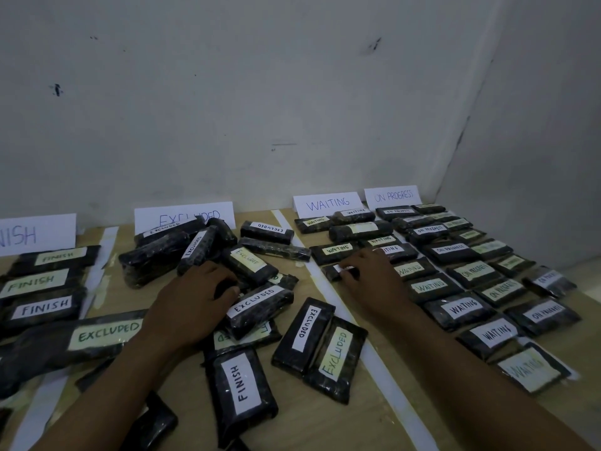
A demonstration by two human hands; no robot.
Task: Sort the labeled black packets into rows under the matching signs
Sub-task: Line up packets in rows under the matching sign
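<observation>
black packet (334,272) pinched by right hand (369,276) in the waiting row (461,309); left hand (190,301) curls round a pile packet (224,285) among excluded ones.

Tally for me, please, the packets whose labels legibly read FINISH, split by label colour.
FINISH packets with pale green labels: 2
FINISH packets with white labels: 2
Total: 4
</observation>
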